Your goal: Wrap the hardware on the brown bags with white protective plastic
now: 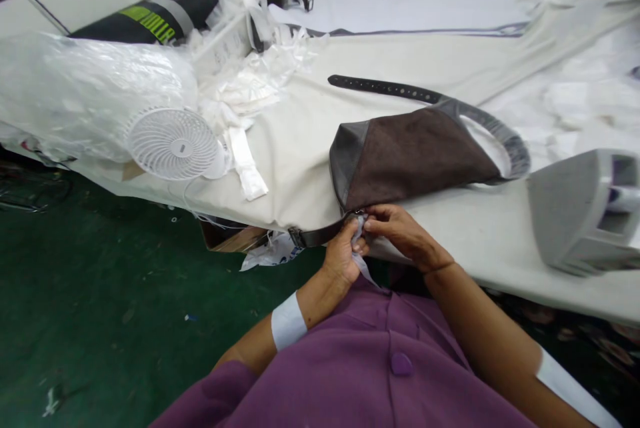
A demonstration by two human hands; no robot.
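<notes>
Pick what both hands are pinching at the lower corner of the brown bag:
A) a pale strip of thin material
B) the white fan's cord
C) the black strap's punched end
A: the left hand and right hand meet on the pale strip at the lower corner of the brown suede bag.

Nothing legible — only lime-green lettering point(149, 23) on a black bag point(100, 31), too skewed to read.
</notes>
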